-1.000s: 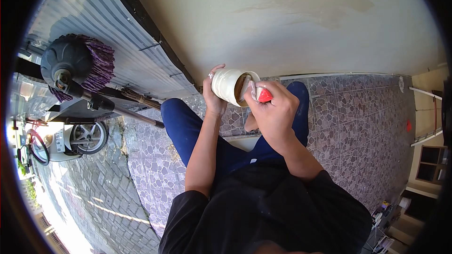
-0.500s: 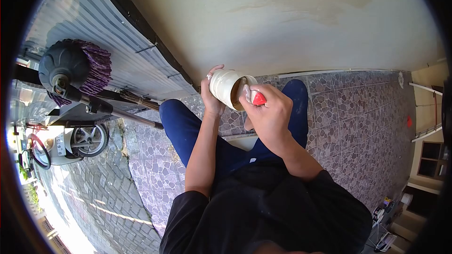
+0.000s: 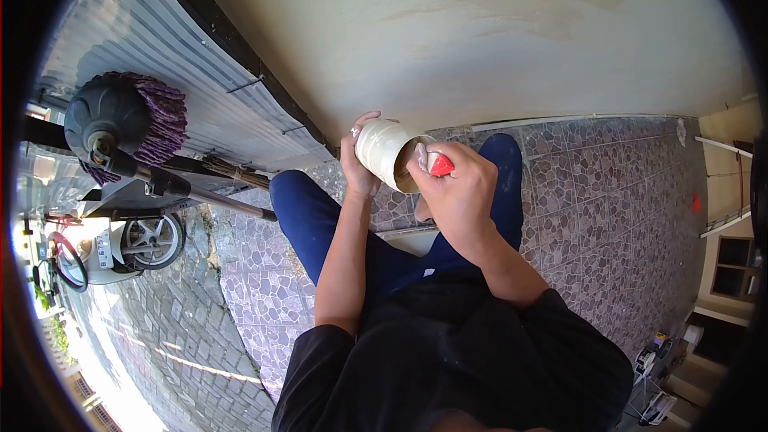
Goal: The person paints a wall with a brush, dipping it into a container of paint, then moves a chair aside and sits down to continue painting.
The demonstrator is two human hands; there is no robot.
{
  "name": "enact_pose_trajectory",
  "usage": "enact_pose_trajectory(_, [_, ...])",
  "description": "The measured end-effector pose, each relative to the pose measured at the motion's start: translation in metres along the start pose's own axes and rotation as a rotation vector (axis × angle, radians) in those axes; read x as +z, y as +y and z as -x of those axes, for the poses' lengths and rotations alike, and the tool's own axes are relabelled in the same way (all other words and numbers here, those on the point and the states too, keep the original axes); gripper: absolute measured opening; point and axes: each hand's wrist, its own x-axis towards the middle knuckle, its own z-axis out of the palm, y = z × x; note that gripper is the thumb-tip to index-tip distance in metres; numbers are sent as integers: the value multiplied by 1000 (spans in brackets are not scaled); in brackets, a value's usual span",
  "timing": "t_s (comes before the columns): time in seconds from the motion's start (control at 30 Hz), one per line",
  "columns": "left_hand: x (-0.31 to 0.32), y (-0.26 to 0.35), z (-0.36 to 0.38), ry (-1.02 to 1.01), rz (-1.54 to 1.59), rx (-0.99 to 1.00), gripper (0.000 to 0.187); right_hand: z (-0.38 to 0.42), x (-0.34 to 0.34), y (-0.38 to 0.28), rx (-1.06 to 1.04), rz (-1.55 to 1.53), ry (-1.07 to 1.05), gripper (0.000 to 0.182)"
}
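Note:
A cream-white plastic tub (image 3: 382, 149), smeared with pale paint or paste, is tilted with its mouth toward the right. Wrapped around its left side and base is my left hand (image 3: 358, 162), with white smears on the fingers. My right hand (image 3: 460, 180) is closed on a tool with a red-and-white handle (image 3: 440, 164) at the tub's mouth. The working end of that tool is inside the tub and mostly hidden by my fingers. Both hands are above the gap between my bent knees.
A pale wall (image 3: 480, 48) with beige patches rises in front. Stone-patterned tiles (image 3: 592, 216) cover the floor. At left are a purple-fringed mop (image 3: 120, 120), a corrugated metal sheet (image 3: 192, 56) and a parked motorbike (image 3: 120, 244). A white ladder-like frame (image 3: 724, 148) stands far right.
The red-and-white handle has moved very slightly within the tub's mouth, and the tub has tipped a little. Both hands keep their grips.

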Motion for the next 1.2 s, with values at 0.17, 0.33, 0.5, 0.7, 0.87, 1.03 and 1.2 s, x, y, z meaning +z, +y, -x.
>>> enact_pose_trajectory(0.17, [1,-2,1,23,-17,-2,61,0,-1,1,14,-44,-7,19])
enact_pose_trajectory(0.33, [2,-4,-2,35,4,-24,61,-1,-5,1,18,-74,22,18])
enact_pose_trajectory(0.5, [3,-5,0,24,9,-32,60,0,-7,-4,-11,-58,42,19])
enact_pose_trajectory(0.7, [2,-3,1,14,34,-27,57,2,0,0,-22,-51,14,20])
enact_pose_trajectory(0.87, [1,-2,2,17,21,-26,57,1,1,0,-37,-65,7,18])
enact_pose_trajectory(1.03, [-8,-5,-5,70,38,-44,60,3,-8,-1,43,-122,28,15])
enact_pose_trajectory(1.2, [-1,-4,-1,78,13,-54,59,9,-10,6,72,-185,55,13])
